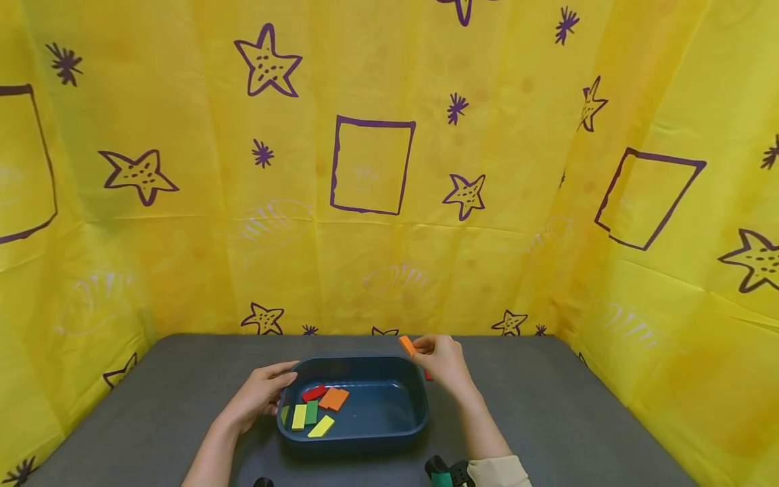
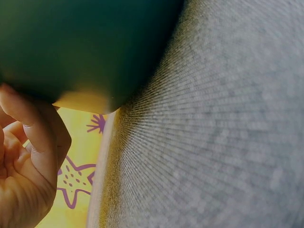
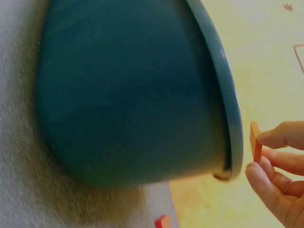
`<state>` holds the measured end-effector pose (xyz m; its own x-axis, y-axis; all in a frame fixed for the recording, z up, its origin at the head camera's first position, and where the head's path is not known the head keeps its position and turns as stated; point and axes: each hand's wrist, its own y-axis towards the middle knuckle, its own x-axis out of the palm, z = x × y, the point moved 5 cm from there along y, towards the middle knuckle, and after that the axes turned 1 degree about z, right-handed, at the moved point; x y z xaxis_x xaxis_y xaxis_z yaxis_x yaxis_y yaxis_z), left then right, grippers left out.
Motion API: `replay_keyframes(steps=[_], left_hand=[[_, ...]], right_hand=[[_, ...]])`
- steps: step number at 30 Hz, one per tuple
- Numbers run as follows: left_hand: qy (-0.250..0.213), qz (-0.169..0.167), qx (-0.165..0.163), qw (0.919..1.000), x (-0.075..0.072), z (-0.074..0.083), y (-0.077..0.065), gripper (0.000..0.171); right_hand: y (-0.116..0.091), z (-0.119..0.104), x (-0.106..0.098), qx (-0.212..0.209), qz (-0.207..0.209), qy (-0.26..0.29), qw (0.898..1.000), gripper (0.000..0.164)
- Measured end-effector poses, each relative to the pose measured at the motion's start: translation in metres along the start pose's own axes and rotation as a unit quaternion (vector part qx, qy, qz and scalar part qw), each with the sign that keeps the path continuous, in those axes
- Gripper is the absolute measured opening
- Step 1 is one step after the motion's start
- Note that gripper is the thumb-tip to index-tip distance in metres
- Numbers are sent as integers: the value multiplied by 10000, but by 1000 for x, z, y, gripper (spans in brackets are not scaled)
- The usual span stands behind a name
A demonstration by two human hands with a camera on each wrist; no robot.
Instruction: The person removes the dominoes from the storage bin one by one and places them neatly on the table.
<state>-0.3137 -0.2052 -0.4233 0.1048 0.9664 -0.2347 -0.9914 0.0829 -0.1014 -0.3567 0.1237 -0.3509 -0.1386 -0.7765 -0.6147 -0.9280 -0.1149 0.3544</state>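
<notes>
A dark blue plastic tub (image 1: 386, 409) stands on the table in the head view. My left hand (image 1: 263, 391) grips its left rim, thumb over the edge and fingers against the outer wall. Above the back right corner, my right hand (image 1: 445, 360) pinches an orange block (image 1: 407, 345), flat and domino-like, between thumb and fingertips. The right wrist view shows that orange block (image 3: 255, 141) held just beyond the tub's rim. Inside the tub, at its left, lie a red block (image 1: 314, 392), orange blocks (image 1: 333, 399), a green block (image 1: 312, 412) and yellow blocks (image 1: 320, 427).
On the dark grey table (image 1: 523, 412), a red block (image 1: 429, 375) lies outside the tub by its right wall, partly covered by my right hand. A yellow curtain (image 1: 365, 270) with purple starfish prints closes off the back and both sides.
</notes>
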Motion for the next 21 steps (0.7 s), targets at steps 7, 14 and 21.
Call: replay_keyframes(steps=[7,14,21], left_hand=[[11,13,-10,10000,0,0,-1,55],[28,37,-45,10000,0,0,-2,55],[24,50,-28,10000,0,-1,-1,55]], right_hand=[[3,15,-11,269,283,8,9992,19],[5,25,-22,471,542,-298,9970,16],[5,33,-27,574,704,-372,9952,18]])
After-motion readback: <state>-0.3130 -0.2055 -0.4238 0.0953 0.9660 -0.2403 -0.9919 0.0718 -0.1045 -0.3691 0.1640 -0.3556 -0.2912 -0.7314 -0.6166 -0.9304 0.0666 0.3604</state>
